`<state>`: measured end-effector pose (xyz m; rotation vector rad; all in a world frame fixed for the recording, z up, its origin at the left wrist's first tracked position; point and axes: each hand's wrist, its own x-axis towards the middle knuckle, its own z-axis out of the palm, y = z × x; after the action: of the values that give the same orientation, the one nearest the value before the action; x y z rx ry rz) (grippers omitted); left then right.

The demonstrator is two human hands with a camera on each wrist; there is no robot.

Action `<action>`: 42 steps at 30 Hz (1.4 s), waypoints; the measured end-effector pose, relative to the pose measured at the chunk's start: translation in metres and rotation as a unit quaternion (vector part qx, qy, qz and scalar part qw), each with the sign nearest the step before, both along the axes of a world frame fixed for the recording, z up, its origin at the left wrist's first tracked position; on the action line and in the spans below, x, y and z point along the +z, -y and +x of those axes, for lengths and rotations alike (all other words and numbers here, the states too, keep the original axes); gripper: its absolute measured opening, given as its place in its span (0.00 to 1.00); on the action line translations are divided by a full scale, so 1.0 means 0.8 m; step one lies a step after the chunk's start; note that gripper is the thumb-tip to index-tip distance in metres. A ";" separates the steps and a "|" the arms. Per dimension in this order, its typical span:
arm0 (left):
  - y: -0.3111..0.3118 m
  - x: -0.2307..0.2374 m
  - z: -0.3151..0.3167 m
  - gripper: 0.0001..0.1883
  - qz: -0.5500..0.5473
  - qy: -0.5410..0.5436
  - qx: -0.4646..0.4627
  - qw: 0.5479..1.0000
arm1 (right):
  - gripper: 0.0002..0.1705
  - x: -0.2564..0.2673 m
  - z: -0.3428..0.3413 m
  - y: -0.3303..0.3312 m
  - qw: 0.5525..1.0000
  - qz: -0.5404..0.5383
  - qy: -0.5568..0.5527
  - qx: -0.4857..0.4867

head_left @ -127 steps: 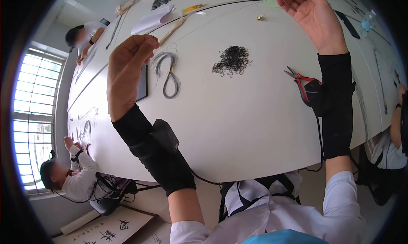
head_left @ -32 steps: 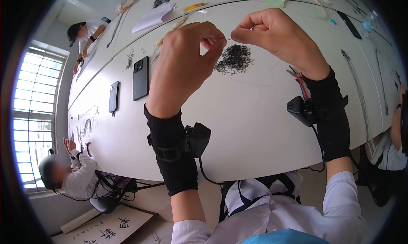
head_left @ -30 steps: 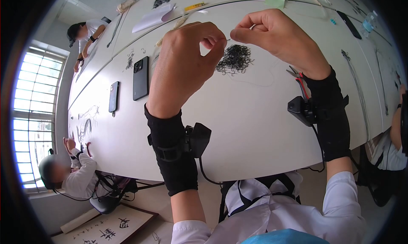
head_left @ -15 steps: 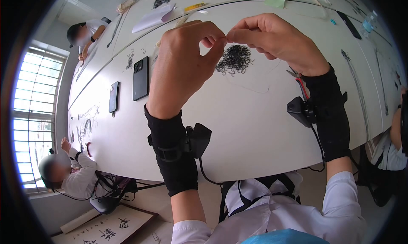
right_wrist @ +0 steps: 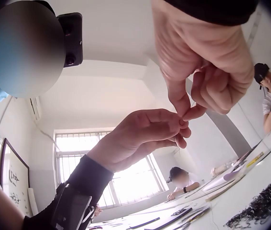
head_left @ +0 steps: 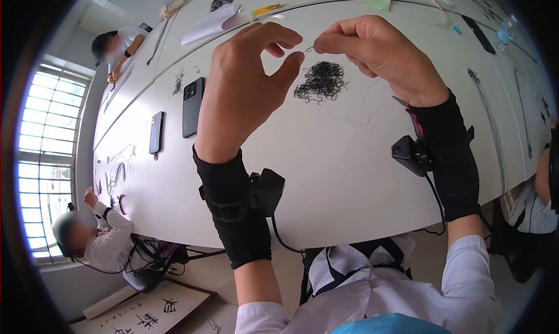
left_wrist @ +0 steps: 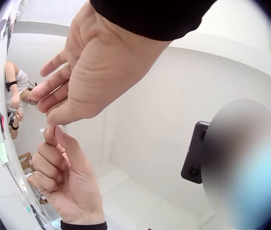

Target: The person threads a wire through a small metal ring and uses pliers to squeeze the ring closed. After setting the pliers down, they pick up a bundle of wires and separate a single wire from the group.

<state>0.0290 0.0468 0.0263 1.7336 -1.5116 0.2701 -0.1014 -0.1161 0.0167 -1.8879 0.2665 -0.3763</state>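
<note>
My right hand [head_left: 381, 57] pinches a tiny loop of thin line or wire [head_left: 310, 49] between thumb and forefinger, above the table. Just left of it, my left hand [head_left: 244, 84] has its thumb and fingers parted, a gap showing between them. In the left wrist view the left hand [left_wrist: 106, 72] has extended fingers, close over the right hand's pinching fingertips [left_wrist: 53, 134]. A faint thin line [head_left: 368, 110] trails over the table below the right hand. Beneath the hands lies a pile of small black hook-shaped pieces [head_left: 321, 81].
Red-handled pliers [head_left: 417, 123] lie partly hidden behind the right wrist. Two phones, one dark [head_left: 193, 104] and one smaller [head_left: 155, 132], lie to the left. Farther off are white paper [head_left: 212, 27], a green note [head_left: 377, 1] and a bottle [head_left: 505, 31]. Other people sit around the table.
About four seconds ago the hands were wide apart with a line stretched between them. They came together, fingertips meeting over the pile. Now the left fingers have parted and shifted slightly left.
</note>
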 end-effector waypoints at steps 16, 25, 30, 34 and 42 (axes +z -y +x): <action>0.008 0.002 -0.007 0.02 -0.023 -0.020 -0.016 0.999 | 0.23 0.003 -0.003 -0.003 0.999 0.031 0.012 0.001; 0.009 -0.001 -0.002 0.02 -0.035 -0.009 -0.024 0.999 | 0.21 0.007 -0.003 -0.001 0.999 0.037 -0.002 0.003; 0.007 -0.001 -0.003 0.04 -0.020 -0.036 -0.025 0.999 | 0.19 0.007 -0.004 -0.001 0.999 0.047 0.002 0.006; 0.005 0.001 -0.001 0.08 -0.019 -0.007 -0.017 1.000 | 0.19 0.006 -0.004 0.000 0.999 0.047 0.008 0.003; 0.010 -0.002 -0.003 0.05 -0.026 -0.027 -0.027 0.999 | 0.22 0.004 -0.002 -0.003 0.999 0.038 0.012 0.005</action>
<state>0.0269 0.0388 0.0250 1.6433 -1.4963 0.2310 -0.1032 -0.1134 0.0197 -1.8077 0.2528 -0.3764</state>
